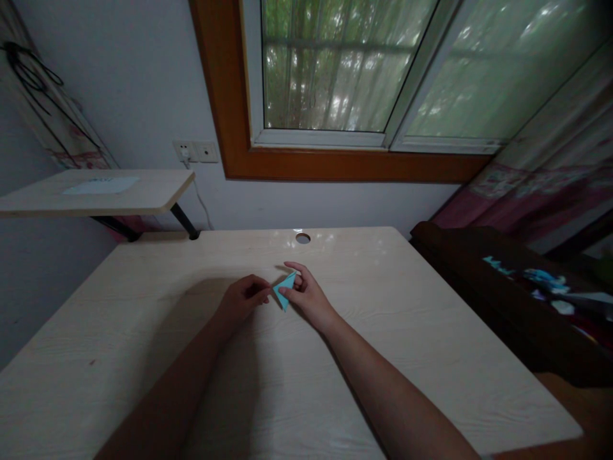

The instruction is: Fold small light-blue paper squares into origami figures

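One right hand (313, 303) has its grip on one small piece of blue paper (284, 283), with the thumb on top. The paper is folded into a pointy shape and sits just over the bench (383, 383), between the two hands. One finger of the right hand sticks out toward 11 o'clock. One left hand (243, 299) is at 9 o'clock from the paper. Its grip is narrow, with the fingertips right at the paper's near corner, but one cannot tell if they pinch it.

Call the paper the middle of the clock, with 12 straight ahead of the person. One round hole (302, 238) in the bench is at 1 o'clock. One tiny dark spot (92, 362) is between 8 and 9.

One shelf (158, 191) stands at 10 o'clock, with two black legs showing and one white sheet (103, 185) on it. Near 11, two wall sockets (207, 152) sit side by side, and one plug (186, 155) is in the one on the left. One window (335, 83) with two panes is at 1 o'clock. At 3 o'clock there is one dark wooden thing (460, 281), with small blue and white things (546, 281) on it, too dim to count.
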### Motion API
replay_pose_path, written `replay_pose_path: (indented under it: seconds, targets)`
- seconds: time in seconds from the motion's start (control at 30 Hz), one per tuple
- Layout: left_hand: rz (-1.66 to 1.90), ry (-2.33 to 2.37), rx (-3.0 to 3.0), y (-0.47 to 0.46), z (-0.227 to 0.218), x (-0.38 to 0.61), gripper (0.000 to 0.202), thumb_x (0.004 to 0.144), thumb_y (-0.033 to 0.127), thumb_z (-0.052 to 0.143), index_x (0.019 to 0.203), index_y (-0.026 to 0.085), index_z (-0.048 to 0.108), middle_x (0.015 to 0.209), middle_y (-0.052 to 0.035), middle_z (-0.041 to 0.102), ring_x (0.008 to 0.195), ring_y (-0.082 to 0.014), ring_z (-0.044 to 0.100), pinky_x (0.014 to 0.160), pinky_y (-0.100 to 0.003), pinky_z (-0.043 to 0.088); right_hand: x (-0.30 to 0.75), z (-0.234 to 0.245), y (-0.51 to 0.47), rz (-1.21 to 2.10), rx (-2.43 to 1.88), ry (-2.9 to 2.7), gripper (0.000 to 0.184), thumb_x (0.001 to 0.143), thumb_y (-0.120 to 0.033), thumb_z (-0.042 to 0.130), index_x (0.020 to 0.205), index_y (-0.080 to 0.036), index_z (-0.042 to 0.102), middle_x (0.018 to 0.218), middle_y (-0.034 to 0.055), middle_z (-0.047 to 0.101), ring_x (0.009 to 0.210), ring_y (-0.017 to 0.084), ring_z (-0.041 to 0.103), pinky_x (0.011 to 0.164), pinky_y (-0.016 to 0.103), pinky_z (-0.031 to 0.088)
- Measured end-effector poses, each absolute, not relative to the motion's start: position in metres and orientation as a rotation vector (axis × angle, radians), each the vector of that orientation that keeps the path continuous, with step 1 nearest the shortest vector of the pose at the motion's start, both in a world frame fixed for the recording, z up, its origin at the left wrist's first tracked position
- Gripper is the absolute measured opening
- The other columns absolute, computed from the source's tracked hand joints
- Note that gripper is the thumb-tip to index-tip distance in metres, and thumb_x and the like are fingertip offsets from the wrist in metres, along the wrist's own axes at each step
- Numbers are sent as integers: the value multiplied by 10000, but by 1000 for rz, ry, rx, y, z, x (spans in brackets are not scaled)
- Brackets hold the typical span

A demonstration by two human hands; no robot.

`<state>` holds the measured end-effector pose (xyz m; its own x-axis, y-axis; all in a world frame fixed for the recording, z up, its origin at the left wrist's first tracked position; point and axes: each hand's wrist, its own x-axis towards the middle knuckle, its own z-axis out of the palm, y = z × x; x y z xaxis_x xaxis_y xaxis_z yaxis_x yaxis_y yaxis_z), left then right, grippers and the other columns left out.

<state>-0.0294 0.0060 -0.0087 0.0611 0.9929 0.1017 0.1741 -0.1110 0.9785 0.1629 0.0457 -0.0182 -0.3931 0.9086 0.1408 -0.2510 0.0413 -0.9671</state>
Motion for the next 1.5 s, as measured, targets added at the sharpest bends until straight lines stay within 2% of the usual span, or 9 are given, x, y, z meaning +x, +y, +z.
replay_pose_path:
  seconds: [0.23,0.4,0.63,0.9,1.5]
  targets:
    - [1257,1245,1621,8,-9,-33,221,788,366,732,940,205,730,880,-49,664,780,-164,631,702,-272,518,163,-14,45,1618,-704,-1275,621,698,-278,803,1253,-290,525,733,-54,584,626,117,493,627,266,417]
    - [1286,1248,1716,6,-3,-32,213,807,354,723,988,246,748,890,-41,655,800,-165,615,733,-279,501,161,-13,41,1686,-703,-1176,623,688,-271,813,1244,-281,533,768,-36,632,677,135,568,674,284,455]
    - [1313,1188,1727,4,2,-29,139,810,302,729,938,262,766,866,-34,656,821,-172,626,756,-290,489,156,-15,36,1803,-652,-1091,605,694,-242,809,1232,-285,535,858,-5,696,788,170,646,774,328,499]
    - [1297,1190,1711,5,2,-29,150,810,307,728,944,251,765,877,-41,660,833,-179,627,766,-294,492,157,-14,37,1813,-649,-1087,622,686,-225,812,1238,-269,528,883,7,707,807,175,655,788,332,500]
    - [1363,1187,1819,7,-2,-29,121,805,316,740,869,214,756,800,-36,690,737,-151,648,673,-248,516,158,-14,37,1831,-613,-1061,575,702,-212,807,1218,-271,561,795,-31,689,725,128,626,722,261,482]
